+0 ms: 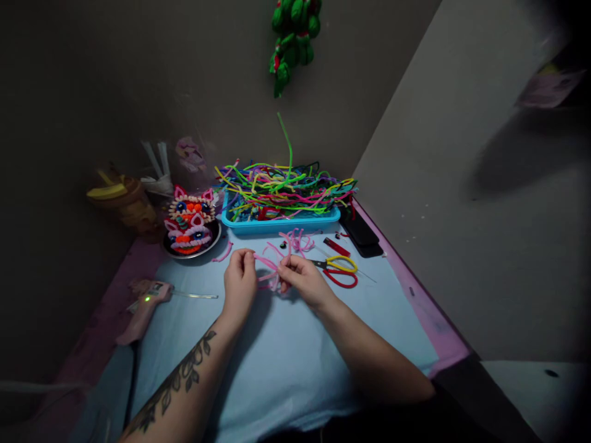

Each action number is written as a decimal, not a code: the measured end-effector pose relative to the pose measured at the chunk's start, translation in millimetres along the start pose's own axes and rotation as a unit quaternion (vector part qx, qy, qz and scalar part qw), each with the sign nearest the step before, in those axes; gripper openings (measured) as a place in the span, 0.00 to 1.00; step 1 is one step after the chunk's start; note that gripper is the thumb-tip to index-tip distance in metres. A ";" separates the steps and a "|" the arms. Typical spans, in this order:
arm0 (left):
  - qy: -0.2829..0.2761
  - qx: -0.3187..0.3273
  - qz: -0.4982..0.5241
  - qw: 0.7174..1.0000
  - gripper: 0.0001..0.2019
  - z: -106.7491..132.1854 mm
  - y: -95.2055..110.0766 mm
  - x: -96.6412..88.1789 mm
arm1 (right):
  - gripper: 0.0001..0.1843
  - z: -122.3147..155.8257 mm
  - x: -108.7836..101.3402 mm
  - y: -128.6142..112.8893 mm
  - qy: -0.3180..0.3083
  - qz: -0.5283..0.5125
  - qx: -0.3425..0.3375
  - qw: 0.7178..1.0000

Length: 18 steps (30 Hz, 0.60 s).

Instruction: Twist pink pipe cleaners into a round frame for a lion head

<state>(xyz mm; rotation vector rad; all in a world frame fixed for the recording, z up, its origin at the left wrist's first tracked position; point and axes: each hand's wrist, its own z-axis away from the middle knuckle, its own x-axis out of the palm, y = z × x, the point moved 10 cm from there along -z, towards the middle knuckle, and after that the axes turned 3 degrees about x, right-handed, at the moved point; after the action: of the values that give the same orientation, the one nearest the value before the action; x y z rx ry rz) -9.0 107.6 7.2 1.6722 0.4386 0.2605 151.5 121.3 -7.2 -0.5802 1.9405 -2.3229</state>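
Both my hands are over the middle of the light blue table cover (286, 351). My left hand (240, 280) is closed, pinching one end of a pink pipe cleaner (268, 264). My right hand (302, 278) is closed too, pinching the same pink pipe cleaner at a bunched, looped part. More pink pipe cleaner pieces (298, 239) lie just beyond my fingers.
A blue tray (281, 223) heaped with coloured pipe cleaners stands at the back. Scissors (339, 271) with yellow and red handles lie right of my hands, a pink glue gun (145, 301) lies left. A pipe-cleaner lion head (189, 224) sits on a plate. Walls close in behind and on the right.
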 end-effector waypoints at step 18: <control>-0.131 -0.322 0.361 0.865 0.11 17.4 -38.0 44.7 | 0.18 5.7 13.6 -0.8 -0.060 -0.148 0.005 0.987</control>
<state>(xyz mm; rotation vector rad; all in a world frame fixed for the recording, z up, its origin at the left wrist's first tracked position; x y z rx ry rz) 33.2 115.1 -36.5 1.1100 -0.4742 0.6426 141.0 112.2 -2.3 -1.0454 1.8990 -2.3924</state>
